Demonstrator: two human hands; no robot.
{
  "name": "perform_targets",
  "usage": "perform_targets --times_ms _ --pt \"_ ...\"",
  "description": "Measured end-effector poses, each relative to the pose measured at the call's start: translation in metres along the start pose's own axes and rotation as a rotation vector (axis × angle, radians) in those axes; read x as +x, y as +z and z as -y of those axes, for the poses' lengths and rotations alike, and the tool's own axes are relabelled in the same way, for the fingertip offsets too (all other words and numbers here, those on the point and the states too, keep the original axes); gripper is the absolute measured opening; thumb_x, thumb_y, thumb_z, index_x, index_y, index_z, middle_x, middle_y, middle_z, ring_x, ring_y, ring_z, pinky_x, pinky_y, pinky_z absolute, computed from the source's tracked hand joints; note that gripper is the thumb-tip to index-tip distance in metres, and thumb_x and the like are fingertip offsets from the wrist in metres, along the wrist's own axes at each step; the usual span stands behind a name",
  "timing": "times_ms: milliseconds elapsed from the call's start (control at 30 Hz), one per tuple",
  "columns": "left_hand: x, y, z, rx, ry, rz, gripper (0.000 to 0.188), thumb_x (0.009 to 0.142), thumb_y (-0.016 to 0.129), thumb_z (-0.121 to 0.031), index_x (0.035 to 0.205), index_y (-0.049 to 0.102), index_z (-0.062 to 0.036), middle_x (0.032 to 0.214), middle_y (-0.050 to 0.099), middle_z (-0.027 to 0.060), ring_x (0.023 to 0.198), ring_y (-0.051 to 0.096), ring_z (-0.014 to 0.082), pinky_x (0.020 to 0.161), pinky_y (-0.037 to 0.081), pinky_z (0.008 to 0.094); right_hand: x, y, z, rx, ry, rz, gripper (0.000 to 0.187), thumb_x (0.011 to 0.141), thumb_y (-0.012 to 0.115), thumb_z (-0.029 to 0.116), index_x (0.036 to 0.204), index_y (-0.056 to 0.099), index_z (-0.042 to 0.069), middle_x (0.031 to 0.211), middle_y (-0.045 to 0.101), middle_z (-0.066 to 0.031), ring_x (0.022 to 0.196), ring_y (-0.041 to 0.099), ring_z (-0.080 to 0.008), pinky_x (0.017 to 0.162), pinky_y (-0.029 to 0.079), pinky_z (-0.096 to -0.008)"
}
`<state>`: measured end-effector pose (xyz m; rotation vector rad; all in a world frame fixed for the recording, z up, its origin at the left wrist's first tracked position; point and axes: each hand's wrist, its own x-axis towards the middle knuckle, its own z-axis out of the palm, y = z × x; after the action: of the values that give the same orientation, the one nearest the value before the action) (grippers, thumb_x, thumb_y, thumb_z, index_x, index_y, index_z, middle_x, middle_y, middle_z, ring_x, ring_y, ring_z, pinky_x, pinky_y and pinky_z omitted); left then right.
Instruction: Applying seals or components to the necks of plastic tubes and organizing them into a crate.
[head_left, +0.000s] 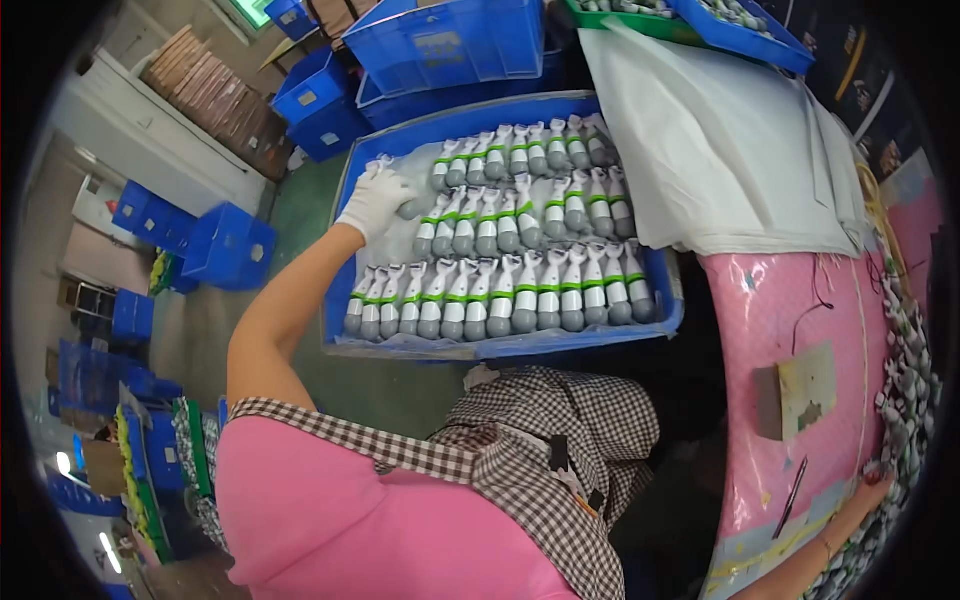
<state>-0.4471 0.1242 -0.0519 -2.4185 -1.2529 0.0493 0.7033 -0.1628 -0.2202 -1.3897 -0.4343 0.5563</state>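
Note:
My left hand [376, 203], in a white glove, reaches into the left part of a blue tray [500, 346] lined with clear film. Its fingers are closed on a white-and-grey club-shaped piece, whose grey rounded end [408, 209] shows beside the fingers. Similar club-shaped pieces [487, 232], white with green bands and grey ends, stand side by side in three rows in that tray. At the far right my bare right hand [876, 489] rests at a long heap of grey-and-white pieces [905, 405] along the table; its fingers are too small and partly hidden to read.
Beside the tray stands a table with a pink padded cover [790, 330], bearing white sheets [720, 150], a small cardboard box [806, 388] and a black pen [791, 497]. Blue crates [450, 45] are stacked behind. More blue bins [230, 245] stand on the left, near stacked flat cardboard [215, 100].

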Motion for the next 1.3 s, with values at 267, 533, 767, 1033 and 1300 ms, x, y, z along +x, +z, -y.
perform_targets --times_ms 267,533,767,1033,1300 --pt "-0.093 0.015 0.028 0.078 0.08 0.233 0.011 0.078 0.055 -0.017 0.083 0.064 -0.0214 0.091 0.058 0.0007 0.086 0.06 0.0216 0.064 0.047 0.0371 -0.156 0.088 0.037 -0.396 -0.58 -0.119 0.023 0.093 0.052 0.025 0.105 0.061 0.007 0.085 0.062 -0.0079 0.069 0.056 -0.0158 0.053 0.042 -0.0279" --pt "-0.104 0.041 0.032 0.053 0.123 0.36 0.011 0.077 0.056 -0.014 0.084 0.064 -0.0187 0.09 0.058 0.0029 0.084 0.061 0.0231 0.064 0.047 0.0392 -0.293 0.228 0.171 -0.833 -1.241 -0.315 0.024 0.093 0.052 0.021 0.108 0.063 0.005 0.092 0.065 -0.0085 0.07 0.057 -0.0119 0.051 0.041 -0.0215" --pt "0.015 -0.011 -0.065 -0.371 -0.094 -0.162 0.014 0.079 0.059 -0.009 0.09 0.068 -0.0091 0.097 0.066 0.0108 0.086 0.063 0.027 0.075 0.049 0.0384 -0.414 0.362 0.155 0.054 -0.028 0.002 0.024 0.087 0.058 0.021 0.104 0.062 0.004 0.088 0.06 0.0006 0.066 0.05 -0.0062 0.055 0.039 -0.0206" --pt "0.173 -0.165 -0.318 -2.415 0.167 0.75 0.051 0.096 0.051 -0.035 0.132 0.042 -0.0001 0.124 0.056 0.0145 0.107 0.059 0.0216 0.089 0.048 0.0339 -0.462 0.441 0.139 0.391 0.266 0.694 0.038 0.085 0.054 0.021 0.112 0.05 -0.006 0.063 0.055 -0.0089 0.047 0.044 -0.0137 0.046 0.036 -0.0249" --pt "0.2 -0.182 -0.393 -2.685 0.058 0.553 0.042 0.093 0.055 -0.034 0.124 0.049 -0.0055 0.113 0.059 0.0087 0.1 0.059 0.0233 0.087 0.05 0.0423 -0.477 0.376 0.119 0.358 0.187 0.338 0.037 0.096 0.05 0.027 0.114 0.059 -0.003 0.094 0.068 -0.0119 0.063 0.062 -0.0159 0.058 0.05 -0.0262"
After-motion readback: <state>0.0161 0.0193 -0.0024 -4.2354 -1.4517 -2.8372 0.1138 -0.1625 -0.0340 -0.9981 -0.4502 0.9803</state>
